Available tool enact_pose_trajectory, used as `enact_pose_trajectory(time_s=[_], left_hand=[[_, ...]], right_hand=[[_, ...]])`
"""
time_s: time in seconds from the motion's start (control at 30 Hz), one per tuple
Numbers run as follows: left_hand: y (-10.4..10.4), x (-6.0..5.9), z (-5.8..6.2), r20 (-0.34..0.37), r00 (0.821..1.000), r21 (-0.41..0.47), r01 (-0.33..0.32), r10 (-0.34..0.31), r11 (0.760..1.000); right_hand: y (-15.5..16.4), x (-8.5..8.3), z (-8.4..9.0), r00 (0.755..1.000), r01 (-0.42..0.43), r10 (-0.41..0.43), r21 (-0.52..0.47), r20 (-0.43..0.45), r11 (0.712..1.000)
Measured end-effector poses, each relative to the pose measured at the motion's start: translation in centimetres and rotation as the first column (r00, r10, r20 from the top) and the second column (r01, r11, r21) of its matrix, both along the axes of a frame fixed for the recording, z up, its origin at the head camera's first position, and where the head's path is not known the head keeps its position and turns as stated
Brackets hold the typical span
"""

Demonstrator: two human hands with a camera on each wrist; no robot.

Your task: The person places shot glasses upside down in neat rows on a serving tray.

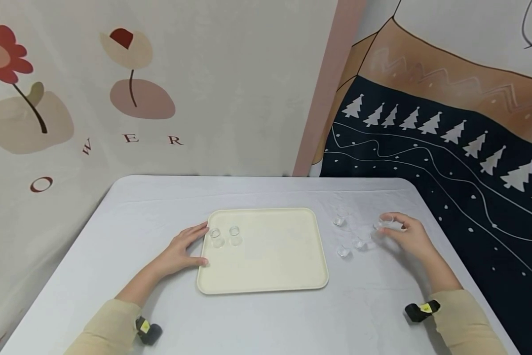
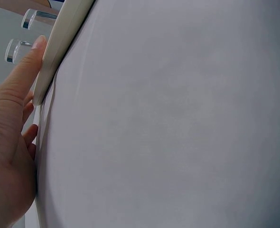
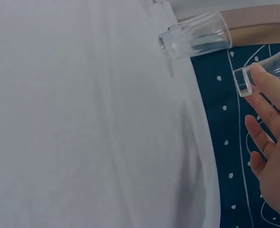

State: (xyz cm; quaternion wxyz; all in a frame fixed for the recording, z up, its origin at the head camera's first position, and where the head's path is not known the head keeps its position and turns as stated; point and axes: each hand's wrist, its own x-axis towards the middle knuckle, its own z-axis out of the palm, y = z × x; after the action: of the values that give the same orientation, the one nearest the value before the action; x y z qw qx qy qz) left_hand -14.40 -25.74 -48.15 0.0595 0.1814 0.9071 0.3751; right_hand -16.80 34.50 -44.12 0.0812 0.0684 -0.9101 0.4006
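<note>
right hand (image 1: pixel 410 236) pinches a small clear glass (image 1: pixel 383 223) in its fingertips, well right of the cream tray (image 1: pixel 270 266), with three more glasses (image 1: pixel 343 251) between. left hand (image 1: pixel 181 249) lies flat, fingers straight against the tray's left edge, holding nothing.

The wall hanging (image 1: pixel 115 98) behind the table bears the scattered letters "O", "W", "E", "R".

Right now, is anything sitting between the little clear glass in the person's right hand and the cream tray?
Yes. The right hand pinches a small clear glass cup, and other clear glass cups stand on the white tablecloth between it and the cream rectangular tray. The way above them looks open.
</note>
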Motion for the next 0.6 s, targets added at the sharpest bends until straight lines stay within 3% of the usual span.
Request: enact_pose_trajectory(time_s=[0.23, 0.6], left_hand=[[0.0, 0.0, 0.0, 0.002, 1.0, -0.003, -0.002, 0.002, 1.0], [-0.1, -0.1, 0.0, -0.011, 1.0, 0.0, 0.008, -0.008, 1.0]], right_hand=[[-1.1, 0.6, 1.5, 0.998, -0.017, 0.017, 0.003, -0.065, 1.0], [-3.9, 1.2, 2.9, 0.994, -0.074, 0.072, -0.018, -0.083, 0.997]])
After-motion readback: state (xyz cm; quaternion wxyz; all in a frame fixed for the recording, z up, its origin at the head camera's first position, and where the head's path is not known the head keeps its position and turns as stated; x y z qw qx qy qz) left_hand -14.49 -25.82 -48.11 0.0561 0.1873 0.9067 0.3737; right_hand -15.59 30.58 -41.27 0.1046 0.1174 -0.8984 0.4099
